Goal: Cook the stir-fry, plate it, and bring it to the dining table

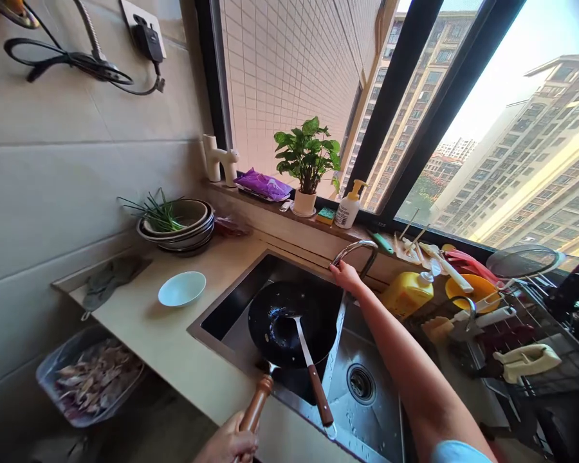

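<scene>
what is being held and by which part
The left hand holds the round black wok by its brown wooden handle; the right hand touches the curved silver faucet spout, grip unclear.

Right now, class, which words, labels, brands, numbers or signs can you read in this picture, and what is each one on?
No text can be read with certainty.
White pump bottle: dark print on its front, too small and blurred to read.
Purple packet: pale marks, too unclear to tell whether they are letters.
Yellow bottle: no legible words on the part in view.
</scene>
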`<state>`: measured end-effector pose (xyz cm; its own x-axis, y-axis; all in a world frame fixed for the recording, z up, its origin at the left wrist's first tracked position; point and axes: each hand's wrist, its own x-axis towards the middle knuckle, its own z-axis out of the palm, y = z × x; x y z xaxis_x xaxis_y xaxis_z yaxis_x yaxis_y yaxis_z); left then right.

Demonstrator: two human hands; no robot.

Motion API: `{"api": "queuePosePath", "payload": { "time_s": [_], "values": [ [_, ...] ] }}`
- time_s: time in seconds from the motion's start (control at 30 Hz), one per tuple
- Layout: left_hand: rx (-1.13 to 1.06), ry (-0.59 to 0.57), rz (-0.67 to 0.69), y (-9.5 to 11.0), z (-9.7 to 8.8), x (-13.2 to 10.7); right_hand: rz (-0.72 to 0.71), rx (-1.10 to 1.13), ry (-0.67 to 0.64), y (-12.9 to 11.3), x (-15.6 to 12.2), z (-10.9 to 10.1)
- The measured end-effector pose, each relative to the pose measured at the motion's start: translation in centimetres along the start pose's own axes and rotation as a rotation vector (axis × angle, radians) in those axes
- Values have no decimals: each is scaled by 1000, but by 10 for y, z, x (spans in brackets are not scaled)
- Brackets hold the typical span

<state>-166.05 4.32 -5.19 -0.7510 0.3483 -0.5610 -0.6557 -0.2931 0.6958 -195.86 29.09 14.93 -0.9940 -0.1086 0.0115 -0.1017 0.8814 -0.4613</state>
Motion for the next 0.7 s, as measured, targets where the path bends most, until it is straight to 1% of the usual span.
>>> {"api": "queuePosePath", "payload": {
  "time_s": [0.07, 0.13, 0.23, 0.3, 0.33, 0.4, 0.53, 0.6, 0.7],
  "values": [
    [-6, 21, -35, 7, -1, 7, 8, 4, 12, 6, 2, 7],
    [-5, 51, -86, 17, -2, 9, 70, -27, 53, 25, -5, 11],
    [12, 82, -127, 36, -5, 11, 276, -142, 165, 66, -26, 18],
    [35, 72, -133, 47, -8, 14, 398, -215, 210, 89, -36, 27],
    [47, 68, -130, 51, -10, 16, 442, -239, 210, 99, -39, 33],
    [68, 68, -132, 56, -14, 21, 497, -254, 171, 113, -39, 45],
    [101, 78, -200, 59, -17, 31, 550, -224, 60, 132, -22, 65],
    [108, 79, -231, 59, -17, 36, 576, -223, 41, 139, -11, 69],
    [101, 86, -254, 60, -17, 43, 596, -240, 14, 148, 2, 69]
  ]
}}
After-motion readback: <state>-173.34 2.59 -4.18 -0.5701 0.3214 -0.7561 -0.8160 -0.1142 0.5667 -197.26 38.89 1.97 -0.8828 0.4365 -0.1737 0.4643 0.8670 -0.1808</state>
